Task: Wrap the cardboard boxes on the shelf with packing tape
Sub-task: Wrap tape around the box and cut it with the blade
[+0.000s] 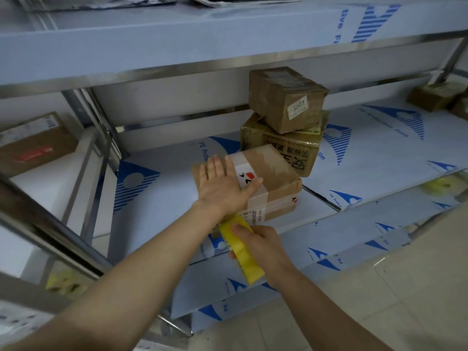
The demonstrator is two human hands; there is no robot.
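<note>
Presses flat left hand (222, 184) on cardboard box (276, 171) top; grips yellow tape dispenser (243, 252) in right hand (264, 247), at the near face.

Along the top edge we see a stack of grey printed papers (235, 0), partly cut off by the frame. White protective film (379, 148), printed with blue striped logos and blue lettering, fills the middle right. Pale floor tiles (410, 300) lie at lower right. We make out a blurred yellow object (64, 282) at lower left and another yellow shape (436, 184) near the right edge, both too soft to name.
</note>
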